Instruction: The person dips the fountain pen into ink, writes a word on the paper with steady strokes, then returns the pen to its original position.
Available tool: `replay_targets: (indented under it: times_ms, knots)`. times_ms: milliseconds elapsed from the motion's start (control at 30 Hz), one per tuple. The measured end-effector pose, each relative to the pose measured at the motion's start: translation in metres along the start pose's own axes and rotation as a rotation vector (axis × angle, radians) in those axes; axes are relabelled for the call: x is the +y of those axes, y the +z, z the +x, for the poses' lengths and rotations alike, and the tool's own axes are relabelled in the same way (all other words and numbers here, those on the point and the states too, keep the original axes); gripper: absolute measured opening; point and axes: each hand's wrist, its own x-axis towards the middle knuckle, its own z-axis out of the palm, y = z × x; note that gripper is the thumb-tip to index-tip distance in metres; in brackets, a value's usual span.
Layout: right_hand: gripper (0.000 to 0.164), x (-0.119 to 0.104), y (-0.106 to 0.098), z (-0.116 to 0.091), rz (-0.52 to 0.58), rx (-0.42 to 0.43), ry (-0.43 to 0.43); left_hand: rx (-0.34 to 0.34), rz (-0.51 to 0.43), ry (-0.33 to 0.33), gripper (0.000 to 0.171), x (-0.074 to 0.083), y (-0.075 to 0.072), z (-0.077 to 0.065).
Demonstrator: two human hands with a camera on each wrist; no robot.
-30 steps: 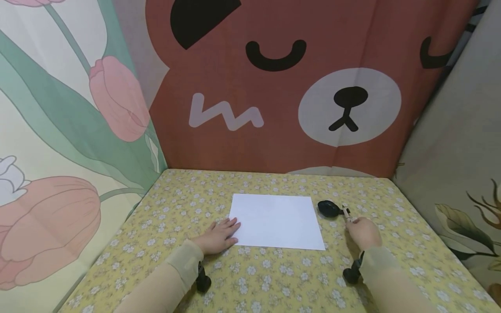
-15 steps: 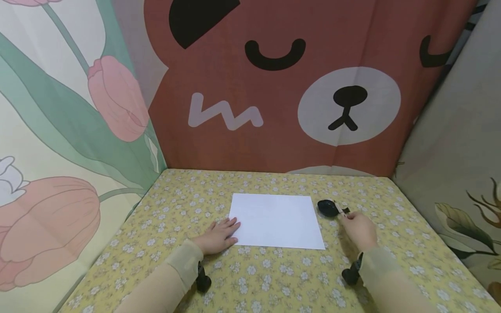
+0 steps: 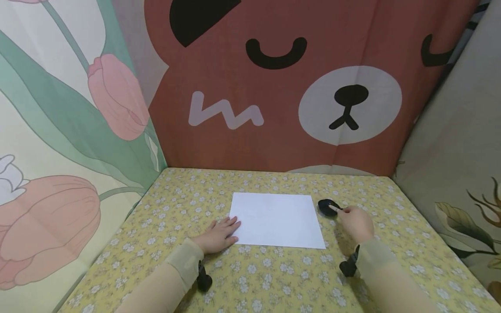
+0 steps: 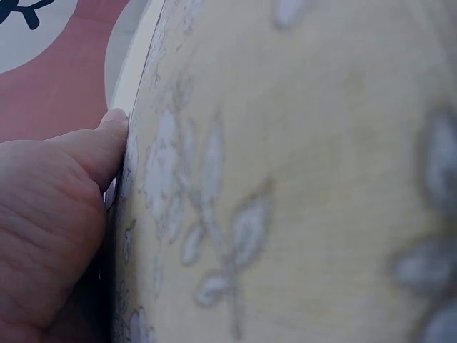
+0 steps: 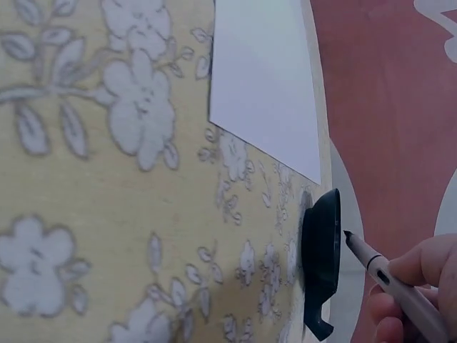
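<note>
The right hand (image 3: 357, 224) has its grip closed on a slim, pale pen (image 5: 396, 286), thumb and fingers curled round the barrel, which shows a small dark oval mark. The pen points left, its dark tip over a shallow black dish (image 3: 324, 208); in the right wrist view a narrow gap separates the tip from the dish. A short handle juts from the dish on its right. The dish sits on the desk (image 3: 266, 278), just beside the right edge of a white sheet of paper (image 3: 278, 219). The left hand (image 3: 217, 236) lies flat and holds nothing in its grip; the fingers are straight and spread, their tips resting on the paper's left edge. A yellow floral cloth (image 3: 203, 184) covers the desk. Behind it hangs a reddish-brown backdrop (image 3: 242, 152) printed with a bear's face, and tulips decorate the left-hand drape (image 3: 58, 130).
</note>
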Motion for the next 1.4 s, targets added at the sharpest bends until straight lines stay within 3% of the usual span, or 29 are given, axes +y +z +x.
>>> replay_targets:
  times_ms: [533, 633, 800, 1033, 1400]
  knots:
    - [0.032, -0.016, -0.011, 0.012, -0.011, -0.085, 0.025, 0.002, -0.01, 0.001, 0.06, 0.0, -0.001, -0.001]
    - [0.035, -0.016, -0.011, 0.013, 0.06, -0.074, 0.052, 0.002, -0.01, 0.004, 0.06, 0.0, 0.0, -0.001]
    - [0.044, -0.012, -0.005, 0.012, 0.275, -0.046, 0.139, 0.003, -0.006, 0.004, 0.06, 0.0, 0.0, -0.001]
    - [0.053, -0.009, 0.011, 0.016, 0.55, 0.049, 0.19, 0.012, -0.018, 0.01, 0.059, 0.0, 0.0, -0.002]
    - [0.062, -0.002, 0.03, 0.015, 0.685, 0.112, 0.183, 0.012, -0.014, -0.001, 0.059, -0.001, 0.002, 0.001]
